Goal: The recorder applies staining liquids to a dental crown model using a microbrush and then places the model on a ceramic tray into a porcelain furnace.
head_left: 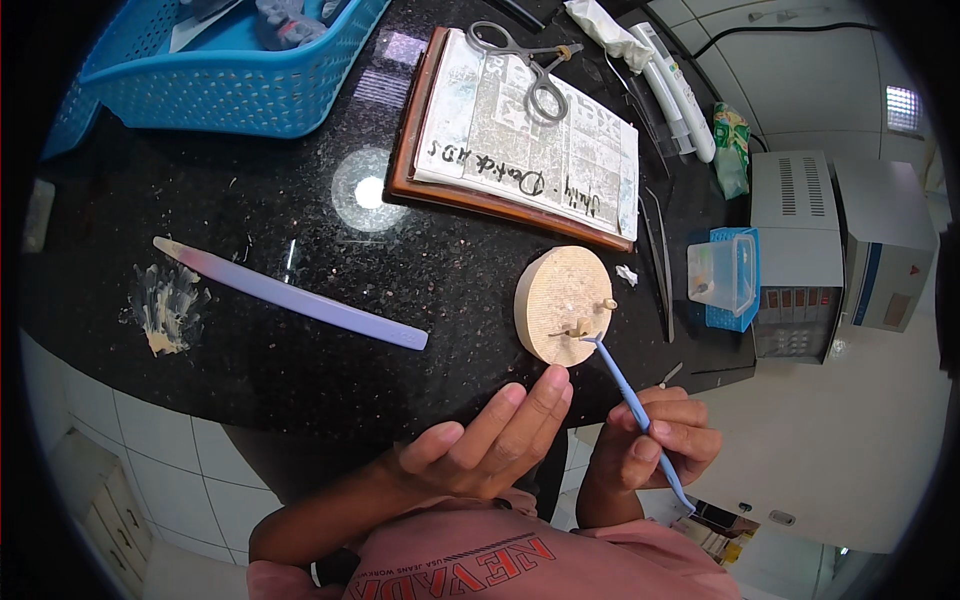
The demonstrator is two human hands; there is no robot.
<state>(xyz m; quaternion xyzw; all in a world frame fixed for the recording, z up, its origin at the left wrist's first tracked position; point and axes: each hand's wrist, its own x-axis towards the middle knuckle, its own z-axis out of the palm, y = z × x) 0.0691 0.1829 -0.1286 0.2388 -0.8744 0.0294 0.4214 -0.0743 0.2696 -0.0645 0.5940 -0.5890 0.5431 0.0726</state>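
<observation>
A thick round beige disc (553,298) with a finely ribbed top lies near the front edge of the black counter. Small tooth-like beige pieces (580,327) stand on it toward its near right side. My right hand (664,436) pinches a slim blue double-ended dental instrument (633,402). Its far tip meets the disc's right rim, right by one of these pieces; whether they touch, I cannot tell. Fingers stretched out, my left hand (510,436) rests its fingertips at the disc's near edge and holds nothing.
Left of the disc lies a lilac spatula (300,298), beside a smear of cream paste (165,312). Beyond are a brown-edged board (412,130) with papers, grey scissors (545,85), and a blue basket (230,100). Dark tweezers (662,260) and clear tubs (722,275) stand right.
</observation>
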